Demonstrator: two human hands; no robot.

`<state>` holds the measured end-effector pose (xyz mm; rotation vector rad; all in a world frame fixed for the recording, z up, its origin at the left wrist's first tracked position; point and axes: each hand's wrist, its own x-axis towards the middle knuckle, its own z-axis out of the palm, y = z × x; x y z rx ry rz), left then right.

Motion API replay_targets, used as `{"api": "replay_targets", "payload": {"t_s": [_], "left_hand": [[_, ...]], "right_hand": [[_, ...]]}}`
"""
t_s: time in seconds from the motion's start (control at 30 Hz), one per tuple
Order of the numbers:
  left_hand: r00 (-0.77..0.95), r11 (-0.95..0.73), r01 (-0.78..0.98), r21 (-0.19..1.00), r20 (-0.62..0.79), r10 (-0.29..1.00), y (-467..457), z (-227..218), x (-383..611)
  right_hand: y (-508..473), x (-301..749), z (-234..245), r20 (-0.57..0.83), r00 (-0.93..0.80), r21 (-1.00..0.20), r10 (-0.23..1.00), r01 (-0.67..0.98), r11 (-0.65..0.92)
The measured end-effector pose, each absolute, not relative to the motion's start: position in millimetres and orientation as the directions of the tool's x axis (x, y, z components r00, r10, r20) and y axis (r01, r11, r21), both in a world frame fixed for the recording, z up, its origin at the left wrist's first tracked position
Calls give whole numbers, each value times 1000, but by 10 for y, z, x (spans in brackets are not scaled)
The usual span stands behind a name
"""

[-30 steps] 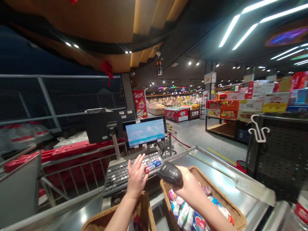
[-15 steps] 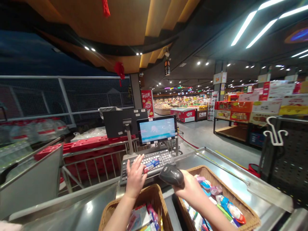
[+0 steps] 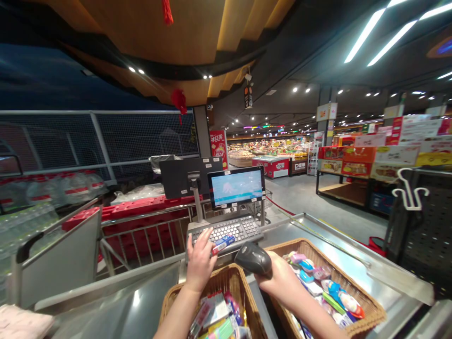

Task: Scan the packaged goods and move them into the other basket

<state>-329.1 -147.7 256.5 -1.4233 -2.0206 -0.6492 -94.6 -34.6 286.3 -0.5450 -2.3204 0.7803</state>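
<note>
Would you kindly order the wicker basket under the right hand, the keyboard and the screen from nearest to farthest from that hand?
1. Wicker basket, directly below the right hand.
2. Keyboard, ahead to the left.
3. Screen, beyond the keyboard.

L hand (image 3: 200, 261) raised, fingers (image 3: 199, 248) spread, wrist approx straight; R hand (image 3: 278, 281) curled in firm grip; L forearm (image 3: 174, 315) & R forearm (image 3: 310, 315) bare, angled fwd.

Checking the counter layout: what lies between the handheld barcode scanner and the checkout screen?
In the head view, a black keyboard lies between the handheld barcode scanner and the checkout screen.
</note>
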Motion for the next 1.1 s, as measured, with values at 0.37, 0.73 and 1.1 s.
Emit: {"api": "replay_targets", "payload": {"t_s": [0.37, 0.73, 1.1], "left_hand": [[-283, 301, 950, 83, 635, 719, -1742, 2270, -3338], [-313, 328, 943, 55, 475, 822, -2241, 1667, -3550], [-601, 608, 793, 39, 218, 769, -2654, 1445, -3567]], "right_hand": [[-473, -978, 2728, 397, -755, -650, 522, 169, 741], [-635, -1132, 2516, 326, -798, -694, 506, 161, 702], [-853, -1351, 2325, 229, -839, -750, 493, 171, 639]]}}
